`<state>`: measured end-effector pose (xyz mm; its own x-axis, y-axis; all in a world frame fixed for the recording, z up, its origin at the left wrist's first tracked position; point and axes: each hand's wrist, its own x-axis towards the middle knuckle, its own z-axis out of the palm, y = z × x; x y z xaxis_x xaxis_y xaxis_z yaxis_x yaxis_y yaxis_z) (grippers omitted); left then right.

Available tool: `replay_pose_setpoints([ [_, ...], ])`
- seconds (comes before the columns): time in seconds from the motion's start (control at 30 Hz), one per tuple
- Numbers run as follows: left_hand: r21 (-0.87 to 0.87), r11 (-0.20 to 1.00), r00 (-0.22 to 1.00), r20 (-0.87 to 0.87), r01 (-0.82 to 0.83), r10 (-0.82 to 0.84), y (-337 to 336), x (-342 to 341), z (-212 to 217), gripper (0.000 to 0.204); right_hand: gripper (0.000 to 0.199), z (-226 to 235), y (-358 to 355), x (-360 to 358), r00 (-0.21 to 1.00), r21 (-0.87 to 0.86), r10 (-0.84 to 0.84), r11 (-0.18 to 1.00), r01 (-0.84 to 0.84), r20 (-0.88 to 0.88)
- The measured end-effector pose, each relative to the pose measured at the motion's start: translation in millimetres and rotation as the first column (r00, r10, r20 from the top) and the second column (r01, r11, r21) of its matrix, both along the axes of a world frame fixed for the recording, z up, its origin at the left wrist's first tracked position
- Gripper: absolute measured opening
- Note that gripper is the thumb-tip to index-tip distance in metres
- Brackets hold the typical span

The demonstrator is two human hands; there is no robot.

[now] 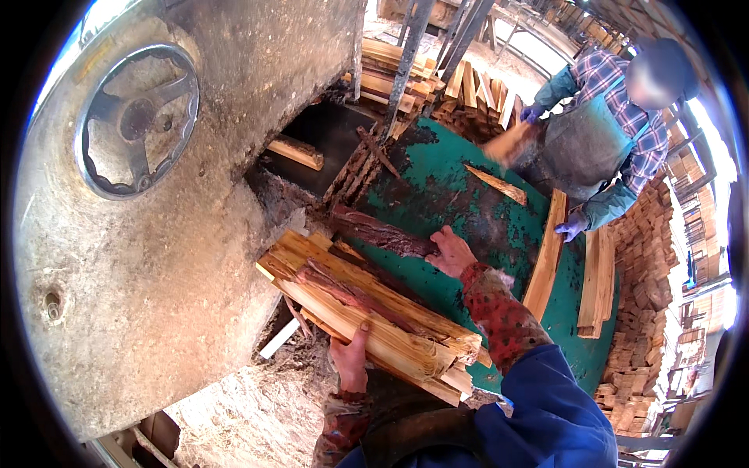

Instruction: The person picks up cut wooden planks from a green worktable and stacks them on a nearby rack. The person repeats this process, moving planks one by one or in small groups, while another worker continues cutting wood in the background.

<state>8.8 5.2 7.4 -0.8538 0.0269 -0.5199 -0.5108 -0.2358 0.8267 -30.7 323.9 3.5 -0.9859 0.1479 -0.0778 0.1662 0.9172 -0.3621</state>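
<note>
My left hand (349, 360) is closed on the near edge of a stack of rough wooden boards (374, 312), thumb up against the side. The boards are pale yellow, with reddish bark along some edges and splintered right ends. Beyond the stack, my right hand (452, 253) grips the right end of a dark bark-covered strip (382, 231). That strip lies along the near left part of a worn green table (406, 273). The fingers under the boards are hidden.
A large dusty machine with a handwheel (136, 118) stands at left; a wood piece (296, 152) lies in its dark opening. Across the table, a gloved co-worker (577, 129) holds a long board (546, 253) and a blurred piece. Another board (597, 281) and stacked wood (640, 312) are at right.
</note>
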Motion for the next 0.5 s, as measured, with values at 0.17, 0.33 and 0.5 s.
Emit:
replay_pose_setpoints([
  [0.17, -0.035, 0.999, 1.0, 0.003, 0.025, -0.025, -1.6, 0.0, -3.0, 0.054, 0.045, 7.2, -30.3, 25.6, 0.992, -0.214, -0.095, 0.974, 0.075, -0.085],
  [0.33, -0.005, 1.0, 1.0, 0.008, 0.008, -0.007, -3.8, -1.2, 0.4, 0.055, 0.04, 17.7, -52.3, 45.9, 0.987, -0.508, -0.16, 0.85, 0.136, -0.003],
  [0.5, 0.006, 1.0, 1.0, -0.008, -0.009, 0.009, 2.1, -1.9, 6.9, 0.056, 0.032, 7.6, -71.3, 35.8, 0.98, -0.387, 0.111, 0.907, -0.167, -0.163],
])
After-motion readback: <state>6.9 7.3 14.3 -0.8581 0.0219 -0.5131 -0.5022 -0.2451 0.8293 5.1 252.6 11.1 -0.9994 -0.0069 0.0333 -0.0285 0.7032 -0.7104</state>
